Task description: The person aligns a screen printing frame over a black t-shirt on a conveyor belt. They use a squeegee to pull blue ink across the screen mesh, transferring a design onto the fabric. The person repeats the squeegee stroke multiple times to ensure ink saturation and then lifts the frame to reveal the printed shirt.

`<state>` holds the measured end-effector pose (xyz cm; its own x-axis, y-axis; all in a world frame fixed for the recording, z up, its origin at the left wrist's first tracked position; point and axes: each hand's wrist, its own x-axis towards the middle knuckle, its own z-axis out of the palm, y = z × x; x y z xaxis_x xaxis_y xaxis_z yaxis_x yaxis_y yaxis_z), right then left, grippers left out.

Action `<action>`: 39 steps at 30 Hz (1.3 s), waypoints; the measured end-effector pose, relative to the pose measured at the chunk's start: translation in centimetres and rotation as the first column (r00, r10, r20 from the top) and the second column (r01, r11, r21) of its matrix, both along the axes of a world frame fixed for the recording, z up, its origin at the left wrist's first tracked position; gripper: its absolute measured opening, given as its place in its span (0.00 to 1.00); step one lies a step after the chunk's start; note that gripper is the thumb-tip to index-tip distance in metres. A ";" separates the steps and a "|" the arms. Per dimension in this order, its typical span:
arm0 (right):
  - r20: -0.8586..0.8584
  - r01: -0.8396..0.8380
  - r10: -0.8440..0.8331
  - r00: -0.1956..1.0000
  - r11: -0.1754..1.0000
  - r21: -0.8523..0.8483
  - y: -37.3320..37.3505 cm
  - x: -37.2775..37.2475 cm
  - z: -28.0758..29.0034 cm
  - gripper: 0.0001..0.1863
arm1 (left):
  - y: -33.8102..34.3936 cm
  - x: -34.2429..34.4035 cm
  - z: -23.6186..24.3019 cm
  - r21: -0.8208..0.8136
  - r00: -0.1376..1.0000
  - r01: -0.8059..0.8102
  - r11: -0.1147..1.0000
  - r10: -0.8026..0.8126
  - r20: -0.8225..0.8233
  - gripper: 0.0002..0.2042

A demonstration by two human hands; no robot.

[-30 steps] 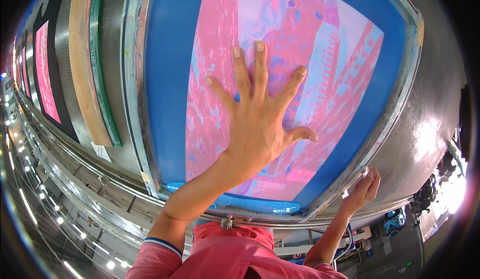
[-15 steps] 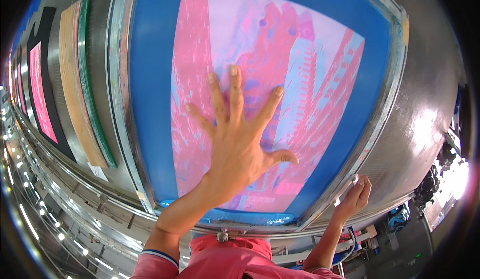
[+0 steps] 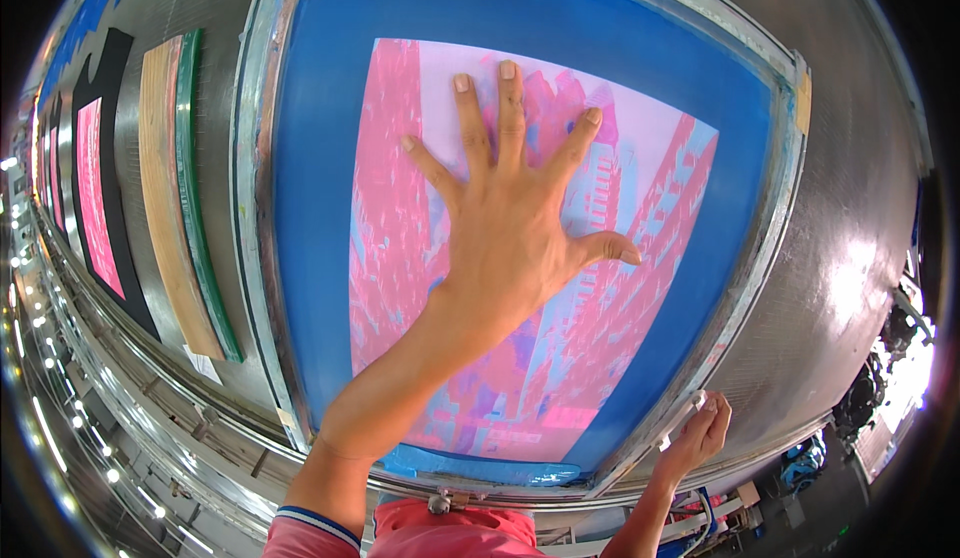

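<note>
A silkscreen frame (image 3: 757, 258) with blue-coated mesh (image 3: 320, 208) lies before me. Its open mesh area shows a pink, lilac and light-blue picture (image 3: 385, 258). Palm down on the upper middle of that picture lies my left hand (image 3: 510, 208), fingers spread wide and thumb out to the right; it covers part of the design. At the frame's near right side, my right hand (image 3: 700, 436) is closed, fingers curled beside a small white piece at the rim. What sits inside those fingers is hidden. Blue ink (image 3: 490, 466) is pooled along the mesh's near edge.
Left of the frame lies a wooden squeegee (image 3: 170, 198) with a green blade edge (image 3: 205, 228). Beyond it are black pieces (image 3: 125, 198) bearing pink prints (image 3: 97, 188) on the grey metal table (image 3: 850, 158). A metal rail (image 3: 200, 428) runs along the table's near side.
My left hand has slid away from me and slightly right across the mesh, fingers still spread. My right hand stays at the frame's side. The whole view has shifted, putting the frame lower.
</note>
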<state>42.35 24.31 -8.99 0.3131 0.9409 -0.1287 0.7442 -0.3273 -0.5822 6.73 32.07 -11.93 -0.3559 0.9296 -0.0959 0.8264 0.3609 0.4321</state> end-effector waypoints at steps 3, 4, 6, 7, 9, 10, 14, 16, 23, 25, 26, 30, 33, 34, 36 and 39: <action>-0.010 0.023 -0.024 1.000 0.999 -0.030 -0.1 0.3 0.0 0.12 | 0.1 0.0 0.1 -0.010 1.000 -0.001 1.000 0.001 0.010 0.54; -0.012 0.021 -0.021 1.000 1.000 -0.023 0.0 0.2 0.0 0.12 | 0.2 0.0 0.1 -0.013 1.000 0.000 1.000 0.001 0.015 0.54; -0.014 0.016 -0.016 1.000 1.000 -0.012 0.1 0.0 0.0 0.12 | 0.1 0.0 0.2 -0.016 1.000 -0.004 1.000 0.004 0.023 0.55; -0.012 0.018 -0.018 1.000 1.000 -0.011 0.1 0.0 0.0 0.12 | 0.1 0.0 0.2 -0.018 1.000 -0.005 1.000 0.006 0.027 0.55; -0.007 0.022 -0.022 1.000 1.000 -0.010 0.1 0.0 0.0 0.12 | 0.1 0.0 0.2 -0.032 1.000 -0.004 0.999 0.005 0.024 0.55; -0.015 0.022 -0.022 1.000 1.000 -0.004 0.1 -0.1 0.0 0.12 | 0.1 0.0 0.2 -0.039 1.000 -0.003 0.999 0.004 0.021 0.55; -0.012 0.024 -0.024 1.000 1.000 0.010 0.1 -0.2 -0.1 0.12 | 0.1 0.1 0.2 -0.043 1.000 -0.005 0.999 0.006 0.024 0.56; -0.004 0.024 -0.024 1.000 1.000 0.003 0.1 -0.2 0.0 0.12 | 0.1 0.2 0.1 -0.041 1.000 -0.003 0.999 0.004 0.021 0.56; -0.007 0.026 -0.026 1.000 0.999 -0.036 -0.1 0.4 0.1 0.12 | 0.1 0.2 0.2 -0.062 1.000 0.006 0.998 -0.007 -0.020 0.56; -0.005 0.021 -0.022 1.000 0.999 -0.039 -0.1 0.5 0.0 0.12 | 0.1 0.2 0.2 -0.068 0.999 0.008 0.998 -0.010 -0.032 0.56; -0.005 0.026 -0.026 1.000 0.999 -0.042 -0.2 0.5 0.0 0.12 | 0.1 0.2 0.1 -0.064 0.999 0.009 0.998 -0.012 -0.036 0.56; -0.005 0.026 -0.027 1.000 0.999 -0.045 -0.3 0.6 -0.1 0.12 | 0.1 0.2 0.0 -0.063 0.999 0.014 0.998 -0.017 -0.047 0.56; -0.020 0.023 -0.024 1.000 0.999 -0.027 0.0 -0.1 0.2 0.12 | 0.1 0.2 0.0 -0.065 0.998 0.017 0.998 -0.021 -0.053 0.56; -0.021 0.027 -0.027 0.999 0.999 -0.032 0.0 0.0 0.2 0.12 | 0.1 0.2 0.0 -0.065 0.998 0.018 0.998 -0.022 -0.053 0.56; -0.022 0.034 -0.035 0.999 0.999 -0.042 0.0 0.0 0.2 0.12 | 0.3 0.2 0.2 -0.068 0.999 0.027 0.997 -0.030 -0.039 0.56; -0.001 0.017 -0.017 1.000 0.999 -0.039 0.0 0.5 0.0 0.12 | 0.3 0.1 0.2 -0.063 0.999 0.023 0.998 -0.026 -0.045 0.56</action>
<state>42.88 24.26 -9.02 0.3287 0.9298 -0.1655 0.7379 -0.3622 -0.5695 6.86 32.33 -11.78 -0.3382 0.9309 -0.1378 0.8539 0.3651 0.3710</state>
